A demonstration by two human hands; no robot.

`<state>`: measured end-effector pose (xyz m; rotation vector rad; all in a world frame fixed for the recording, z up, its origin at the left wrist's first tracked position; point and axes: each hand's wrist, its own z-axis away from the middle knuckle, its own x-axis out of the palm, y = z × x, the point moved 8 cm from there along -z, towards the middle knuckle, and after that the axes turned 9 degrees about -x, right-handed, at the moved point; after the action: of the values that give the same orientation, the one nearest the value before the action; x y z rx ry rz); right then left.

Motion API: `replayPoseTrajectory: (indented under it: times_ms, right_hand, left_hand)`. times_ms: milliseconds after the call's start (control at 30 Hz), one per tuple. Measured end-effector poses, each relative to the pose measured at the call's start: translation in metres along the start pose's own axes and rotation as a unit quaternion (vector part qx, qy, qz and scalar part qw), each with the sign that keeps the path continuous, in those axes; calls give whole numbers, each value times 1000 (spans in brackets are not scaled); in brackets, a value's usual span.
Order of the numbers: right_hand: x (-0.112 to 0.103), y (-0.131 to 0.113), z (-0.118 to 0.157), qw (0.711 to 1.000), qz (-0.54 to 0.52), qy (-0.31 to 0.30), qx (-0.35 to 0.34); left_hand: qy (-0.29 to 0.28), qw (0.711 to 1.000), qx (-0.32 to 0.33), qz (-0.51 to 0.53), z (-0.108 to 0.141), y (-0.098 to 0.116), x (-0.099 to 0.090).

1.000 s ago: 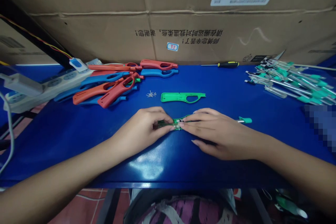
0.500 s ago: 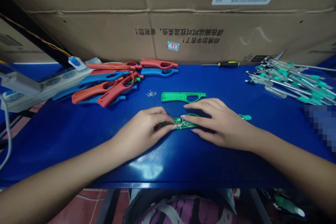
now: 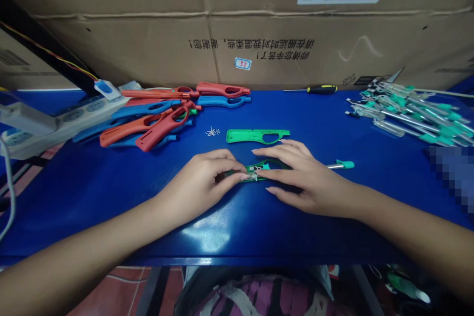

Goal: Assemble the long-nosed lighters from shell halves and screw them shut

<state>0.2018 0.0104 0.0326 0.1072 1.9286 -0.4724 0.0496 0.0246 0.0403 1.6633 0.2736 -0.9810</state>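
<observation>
A green shell half (image 3: 274, 163) with small clear and white parts inside lies on the blue table between my hands. My left hand (image 3: 213, 175) pinches its left end, thumb and fingers closed round it. Fingers spread, my right hand (image 3: 307, 177) rests over the shell's right part, with fingertips on the parts inside. A metal rod with a teal tip (image 3: 345, 164) sticks out to the right from beneath my right hand. Just behind lies a second green shell half (image 3: 242, 136), untouched. Small screws (image 3: 212, 132) form a little pile to its left.
Red and blue lighter-shaped casings (image 3: 159, 126) are heaped at the back left beside a white power strip (image 3: 89, 111). A screwdriver (image 3: 321, 90) lies at the back. Several rods with teal tips (image 3: 418, 113) are piled at the right. A cardboard box (image 3: 148, 49) stands behind.
My right hand has shifted slightly down, its index finger now nearer the parts in the shell. More of the shell's loop and of the metal rod shows.
</observation>
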Motion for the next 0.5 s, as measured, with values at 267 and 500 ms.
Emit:
replayPoseTrajectory:
  times_ms: [267,500]
  right_hand:
    - [-3,3,0,999,-3,7,32]
    - [-16,12,2,995,102,-5,22]
  left_hand:
    - [18,999,29,-35,4,5,-2]
    - [1,998,14,-62,3,3,1]
